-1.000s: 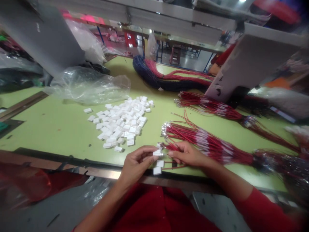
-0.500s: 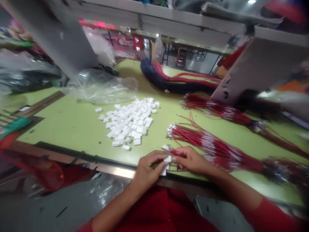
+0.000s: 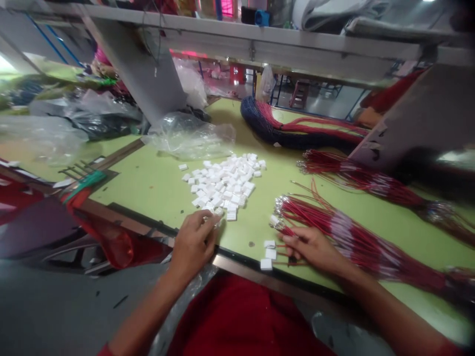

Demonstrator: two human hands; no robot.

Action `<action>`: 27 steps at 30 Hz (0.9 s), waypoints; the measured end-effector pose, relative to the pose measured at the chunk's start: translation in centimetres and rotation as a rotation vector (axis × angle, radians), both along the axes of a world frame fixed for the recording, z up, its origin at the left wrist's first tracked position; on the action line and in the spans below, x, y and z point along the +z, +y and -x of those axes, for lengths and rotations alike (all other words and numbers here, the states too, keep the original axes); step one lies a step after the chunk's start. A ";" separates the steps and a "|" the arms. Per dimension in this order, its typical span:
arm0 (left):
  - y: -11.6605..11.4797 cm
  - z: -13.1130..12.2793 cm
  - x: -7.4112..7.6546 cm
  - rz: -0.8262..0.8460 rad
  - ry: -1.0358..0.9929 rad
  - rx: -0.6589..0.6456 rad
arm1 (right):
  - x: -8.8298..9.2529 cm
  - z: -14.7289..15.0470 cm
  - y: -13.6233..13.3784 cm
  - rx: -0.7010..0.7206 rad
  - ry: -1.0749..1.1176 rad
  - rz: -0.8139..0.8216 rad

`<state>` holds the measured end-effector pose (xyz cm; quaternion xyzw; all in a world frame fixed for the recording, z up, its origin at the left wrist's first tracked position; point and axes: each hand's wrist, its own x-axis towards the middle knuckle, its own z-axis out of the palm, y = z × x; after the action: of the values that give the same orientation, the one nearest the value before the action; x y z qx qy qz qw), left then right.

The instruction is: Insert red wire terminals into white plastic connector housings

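Observation:
My left hand (image 3: 195,242) is at the near edge of a pile of white plastic connector housings (image 3: 222,180), thumb and index finger pinched on one housing (image 3: 218,212), partly hidden by the fingers. My right hand (image 3: 311,247) grips a small bunch of red wires (image 3: 287,230) with bare metal terminals; a white housing (image 3: 274,220) shows at their tips. Left of that hand, three white housings (image 3: 266,264) sit on wire ends in a staggered row near the table edge. Just behind lies a tied bundle of red wires (image 3: 315,212), terminals facing left.
Another red wire bundle (image 3: 356,178) lies farther back, beside a grey upright panel (image 3: 404,118). Blue and pink wire coils (image 3: 267,128) and a clear plastic bag (image 3: 193,136) are at the rear. A pronged fixture (image 3: 83,175) with green wrapping stands at left. A shelf (image 3: 237,37) spans above.
My left hand has left the wire ends beside my right hand and moved left to the pile. The three housings now show uncovered. My right hand keeps hold of the wires; the view has shifted left.

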<state>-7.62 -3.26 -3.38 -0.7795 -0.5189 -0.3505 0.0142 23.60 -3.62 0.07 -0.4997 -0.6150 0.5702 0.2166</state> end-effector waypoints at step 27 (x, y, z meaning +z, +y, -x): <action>-1.2 -9.0 2.0 1.234 -1.515 -0.105 | 0.4 0.4 -0.1 -0.089 0.120 -0.150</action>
<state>1.43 -4.51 -1.37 -0.2405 -0.4473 -0.4255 -0.7490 23.19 -3.72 0.45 -0.4738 -0.6191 0.5414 0.3149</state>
